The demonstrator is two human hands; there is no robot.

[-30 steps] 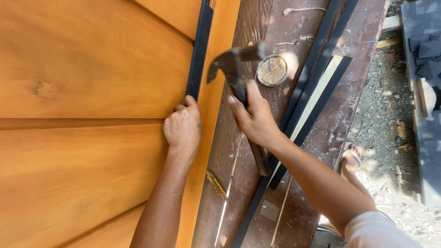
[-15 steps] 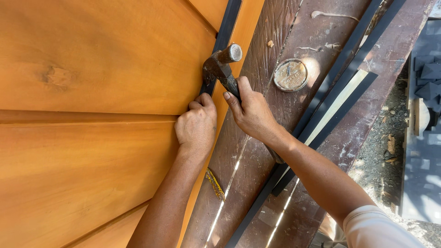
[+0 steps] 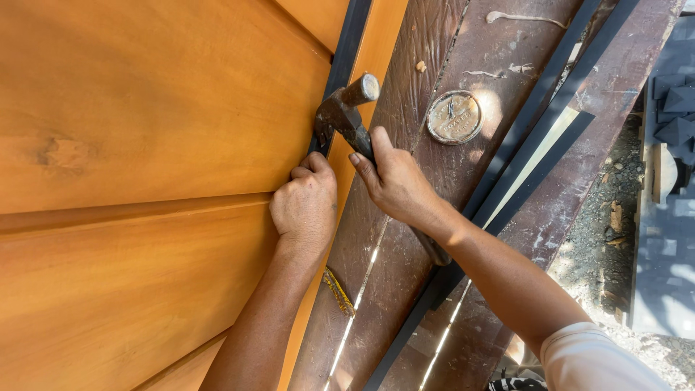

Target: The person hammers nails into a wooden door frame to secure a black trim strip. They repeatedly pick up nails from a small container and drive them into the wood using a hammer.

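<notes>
My right hand (image 3: 397, 182) grips the handle of a claw hammer (image 3: 344, 112) just below its head. The hammer's head rests against a black strip (image 3: 346, 49) that runs along the edge of a large orange wooden panel (image 3: 145, 145). My left hand (image 3: 305, 204) is closed into a fist and presses on the panel's edge right under the hammer, next to the black strip. Whether it pinches something small is hidden by the fingers.
Dark reddish planks (image 3: 427, 58) with paint smears lie to the right of the panel. A round metal lid (image 3: 454, 116) sits on them. Black bars (image 3: 536, 123) run diagonally across the planks. Gravel ground (image 3: 601, 239) and grey paving blocks (image 3: 673, 108) show at far right.
The hammer has swung down and to the left, from above the planks to the black strip at the panel's edge. My left hand has stayed at the edge.
</notes>
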